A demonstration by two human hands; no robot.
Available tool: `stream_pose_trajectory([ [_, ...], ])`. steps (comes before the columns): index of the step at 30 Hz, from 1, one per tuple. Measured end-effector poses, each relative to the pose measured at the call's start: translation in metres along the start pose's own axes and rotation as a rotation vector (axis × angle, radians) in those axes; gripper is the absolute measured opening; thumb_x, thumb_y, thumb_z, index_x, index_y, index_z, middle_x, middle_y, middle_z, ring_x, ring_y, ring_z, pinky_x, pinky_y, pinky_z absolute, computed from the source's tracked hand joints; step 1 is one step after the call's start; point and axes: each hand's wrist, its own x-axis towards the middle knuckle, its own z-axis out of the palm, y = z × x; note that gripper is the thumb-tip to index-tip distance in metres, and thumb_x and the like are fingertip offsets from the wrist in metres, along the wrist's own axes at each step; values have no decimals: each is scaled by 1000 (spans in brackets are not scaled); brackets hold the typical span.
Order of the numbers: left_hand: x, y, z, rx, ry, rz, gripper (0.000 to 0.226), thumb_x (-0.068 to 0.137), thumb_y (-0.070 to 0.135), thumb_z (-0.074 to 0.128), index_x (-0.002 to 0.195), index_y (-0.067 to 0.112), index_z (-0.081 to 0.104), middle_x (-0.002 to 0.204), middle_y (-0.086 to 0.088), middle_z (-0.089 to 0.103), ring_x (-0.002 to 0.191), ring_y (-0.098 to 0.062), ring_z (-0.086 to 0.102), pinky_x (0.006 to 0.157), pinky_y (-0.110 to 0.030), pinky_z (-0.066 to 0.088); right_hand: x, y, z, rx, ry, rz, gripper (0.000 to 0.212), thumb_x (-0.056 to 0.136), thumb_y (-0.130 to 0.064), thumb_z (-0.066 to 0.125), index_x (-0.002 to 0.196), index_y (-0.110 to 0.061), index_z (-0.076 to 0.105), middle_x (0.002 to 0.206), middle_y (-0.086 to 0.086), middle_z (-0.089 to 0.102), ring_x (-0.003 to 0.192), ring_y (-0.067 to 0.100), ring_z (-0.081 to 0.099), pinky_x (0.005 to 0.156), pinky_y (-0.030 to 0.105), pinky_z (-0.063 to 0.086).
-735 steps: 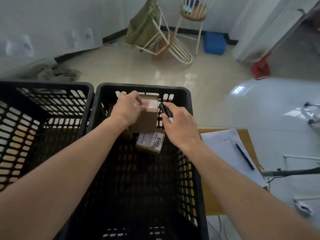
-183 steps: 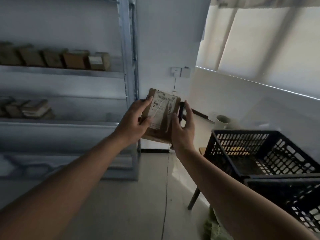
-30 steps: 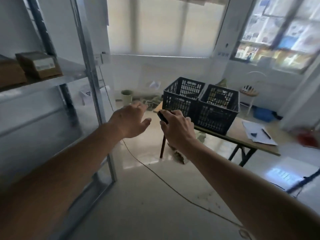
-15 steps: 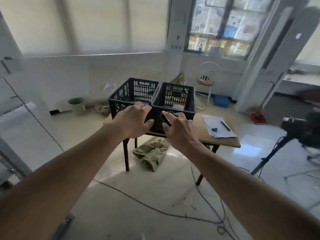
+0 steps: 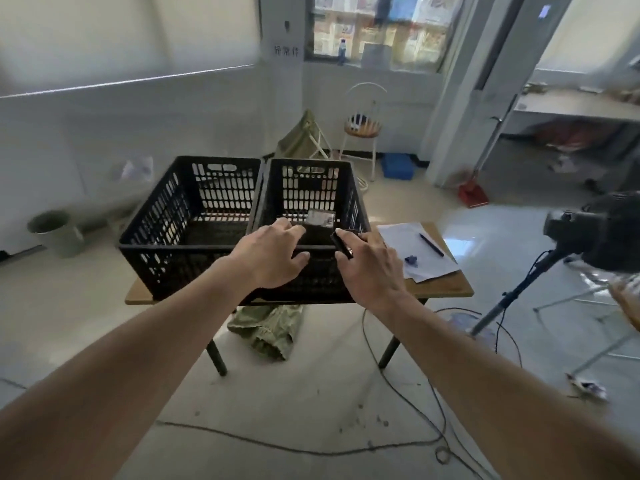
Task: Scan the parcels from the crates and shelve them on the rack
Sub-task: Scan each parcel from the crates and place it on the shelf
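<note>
Two black slatted crates stand side by side on a wooden table [image 5: 446, 291]. The left crate [image 5: 187, 216] shows no parcel. Inside the right crate [image 5: 348, 188] lies a cardboard parcel [image 5: 320, 218] with a white label. My left hand [image 5: 273, 254] hovers in front of the right crate, fingers loosely spread and holding nothing. My right hand [image 5: 367, 263] grips a small black scanner [image 5: 341, 244] just right of the left hand. Both hands are short of the crates. The rack is out of view.
White papers [image 5: 412, 251] with a pen [image 5: 431, 244] lie on the table's right end. Green cloth [image 5: 266, 327] and cables [image 5: 408, 389] are on the floor under and before the table. A camera on a tripod [image 5: 595, 233] stands right. A bin [image 5: 55, 232] is far left.
My view has swung from the rack round to the table, and the crates are closer. Both hands stay out in front, the left empty, the right still holding the scanner.
</note>
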Motion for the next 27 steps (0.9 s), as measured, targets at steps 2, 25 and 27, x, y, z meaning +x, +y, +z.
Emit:
stream_pose_trajectory([
  [2,34,-5,9,-8,-27,6,62,103,53,51,156,22,42,151,-2,48,136,-28,53,109,-49,48,28,10,10,11,-16,15,50,109,-44,49,159,-39,44,151,9,52,130,34,55,109,48,45],
  [25,335,-99,119,-92,-304,-220,60,105,48,51,158,23,37,148,-7,49,131,-28,56,105,-48,51,327,72,148,137,-407,156,52,111,-50,44,162,-42,33,154,13,38,126,44,53,105,56,49],
  [27,354,-117,134,-102,-330,-209,63,105,49,51,159,24,34,148,-7,48,131,-29,56,105,-48,52,345,71,165,121,-422,187,52,111,-50,43,161,-43,32,153,13,37,126,44,52,105,55,49],
])
